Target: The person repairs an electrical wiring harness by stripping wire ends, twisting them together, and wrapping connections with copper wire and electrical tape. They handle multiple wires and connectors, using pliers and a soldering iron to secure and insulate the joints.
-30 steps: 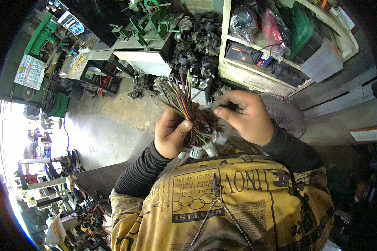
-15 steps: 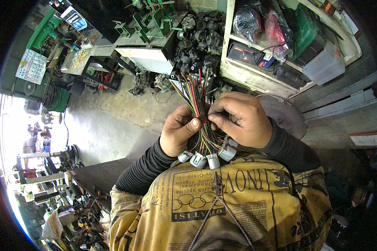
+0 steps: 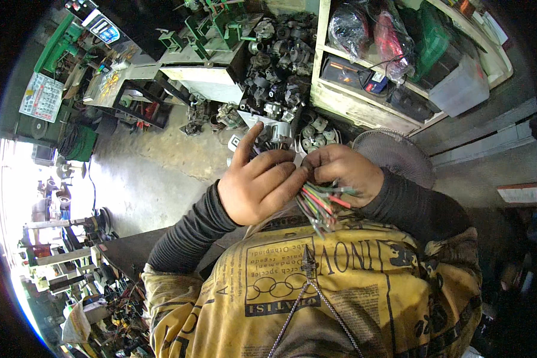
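A bundle of cut wires with plug connectors, a wiring harness [image 3: 321, 206], is in front of my chest between both hands. Its loose wire ends, red, green, yellow and black, fan out toward me. Beyond my fingers the grey connectors [image 3: 280, 132] point away, one with a dark square opening at the left. My left hand [image 3: 258, 186] lies across the bundle's middle from the left, its index finger raised and the other fingers curled over the wires. My right hand [image 3: 353, 172] pinches the bundle from the right with thumb and fingers. Fingers hide the bundle's middle.
A standing fan [image 3: 397, 156] is close beyond my right forearm. Dark metal parts [image 3: 274, 71] are heaped ahead, beside a shelf unit [image 3: 364, 107] holding bagged items and boxes. A workbench [image 3: 206, 82] with green frames stands ahead left. Clutter fills the lower left.
The wiring harness has been turned end for end: its connectors were toward me and now point away, while the wire ends face me. My left hand has shifted over the top of it.
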Available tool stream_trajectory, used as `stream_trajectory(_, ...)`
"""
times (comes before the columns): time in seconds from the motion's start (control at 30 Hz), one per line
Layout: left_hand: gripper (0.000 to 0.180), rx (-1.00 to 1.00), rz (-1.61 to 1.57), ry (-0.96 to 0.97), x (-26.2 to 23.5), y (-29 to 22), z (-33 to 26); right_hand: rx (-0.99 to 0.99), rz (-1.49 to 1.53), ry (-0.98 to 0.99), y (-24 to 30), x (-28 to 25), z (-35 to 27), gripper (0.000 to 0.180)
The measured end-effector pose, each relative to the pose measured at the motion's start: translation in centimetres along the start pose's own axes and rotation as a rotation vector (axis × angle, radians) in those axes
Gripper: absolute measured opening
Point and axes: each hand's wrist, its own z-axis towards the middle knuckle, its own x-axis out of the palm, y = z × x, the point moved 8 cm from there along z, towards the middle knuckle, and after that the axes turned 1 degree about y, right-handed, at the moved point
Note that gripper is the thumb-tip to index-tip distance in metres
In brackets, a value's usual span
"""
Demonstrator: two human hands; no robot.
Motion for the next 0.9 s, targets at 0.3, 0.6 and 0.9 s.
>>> stream_trajectory(0.3,0.034,-0.595,-0.790,-0.306,1.9,4.0,-3.0,-0.222,-0.330,-0.227,2.4,-1.2,-0.4,0.010)
stream_trajectory(0.6,0.038,-0.751,-1.695,-0.465,5.3,3.1,-3.7,-0.957,-1.009,-0.207,7.5,3.1,-3.2,0.007)
stream_trajectory(0.9,0.039,-0.736,-1.752,-0.459,5.3,2.6,-3.5,-0.971,-1.194,-0.210,7.3,4.4,-3.7,0.010)
